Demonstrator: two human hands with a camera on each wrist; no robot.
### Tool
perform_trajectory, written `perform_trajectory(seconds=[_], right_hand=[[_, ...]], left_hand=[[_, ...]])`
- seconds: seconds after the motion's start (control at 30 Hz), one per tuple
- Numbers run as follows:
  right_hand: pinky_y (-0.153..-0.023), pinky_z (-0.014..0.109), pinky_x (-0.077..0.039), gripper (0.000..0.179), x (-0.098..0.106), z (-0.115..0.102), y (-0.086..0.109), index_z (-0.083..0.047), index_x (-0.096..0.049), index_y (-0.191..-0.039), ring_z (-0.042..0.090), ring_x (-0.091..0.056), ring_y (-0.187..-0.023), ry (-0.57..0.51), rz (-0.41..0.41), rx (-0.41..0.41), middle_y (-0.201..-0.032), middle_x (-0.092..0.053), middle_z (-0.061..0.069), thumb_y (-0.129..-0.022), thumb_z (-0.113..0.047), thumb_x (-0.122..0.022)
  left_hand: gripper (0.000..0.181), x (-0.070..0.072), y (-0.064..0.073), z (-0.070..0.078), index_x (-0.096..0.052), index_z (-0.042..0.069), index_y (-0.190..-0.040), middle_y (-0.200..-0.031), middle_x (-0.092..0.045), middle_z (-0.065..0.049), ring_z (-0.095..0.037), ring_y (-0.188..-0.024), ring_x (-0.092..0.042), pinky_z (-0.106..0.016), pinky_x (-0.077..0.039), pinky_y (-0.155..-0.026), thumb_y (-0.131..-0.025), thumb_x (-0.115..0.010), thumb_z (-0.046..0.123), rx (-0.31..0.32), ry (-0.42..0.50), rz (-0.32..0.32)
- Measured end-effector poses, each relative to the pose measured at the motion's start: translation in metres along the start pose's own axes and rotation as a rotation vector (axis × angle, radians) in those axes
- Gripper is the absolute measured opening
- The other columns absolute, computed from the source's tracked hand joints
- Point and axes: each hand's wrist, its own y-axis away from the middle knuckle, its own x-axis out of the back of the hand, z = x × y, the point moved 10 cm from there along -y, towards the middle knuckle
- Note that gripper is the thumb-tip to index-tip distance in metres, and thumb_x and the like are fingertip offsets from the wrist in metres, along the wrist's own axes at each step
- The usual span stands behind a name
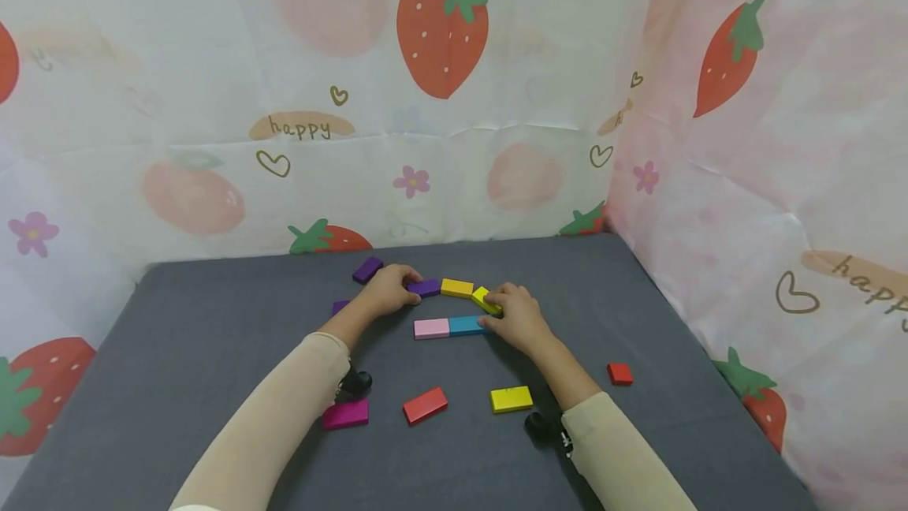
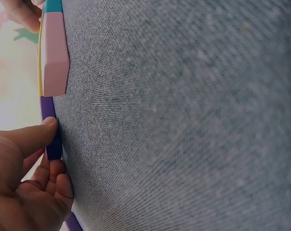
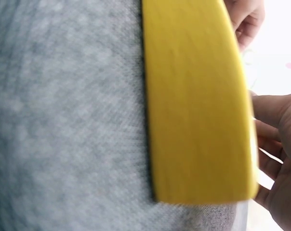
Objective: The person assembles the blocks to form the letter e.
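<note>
My left hand pinches a purple block between thumb and fingers; the left wrist view shows the thumb on that block's near face. To its right lies an orange-yellow block, followed by a slanted bright yellow block. My right hand grips this slanted block at its right end, its thumb overlapping the end of a blue block in the head view. A pink block sits end to end with the blue one. The right wrist view hides the slanted block behind a nearer yellow block.
Nearer me lie a magenta block, a red block and the nearer yellow block. A small red block is at the right. Purple blocks lie by my left hand on the grey cloth. Printed curtains border the table.
</note>
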Motion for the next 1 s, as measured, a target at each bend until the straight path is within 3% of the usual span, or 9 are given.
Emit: perform_trajectory(seconds=[1.0], right_hand=[[-0.104,0.05,-0.041,0.05,-0.0006,0.0007,-0.0006,-0.01,-0.067,-0.135,0.029,-0.051,-0.121,0.0,0.002,-0.01,-0.133,-0.061,0.008,-0.093,-0.034,-0.077]], left_hand=[[0.037,-0.0003,-0.004,0.003,-0.068,0.005,-0.129,-0.123,-0.068,-0.012,-0.027,-0.115,-0.061,-0.046,-0.048,-0.105,-0.094,-0.075,0.016,-0.001,-0.022,0.005]])
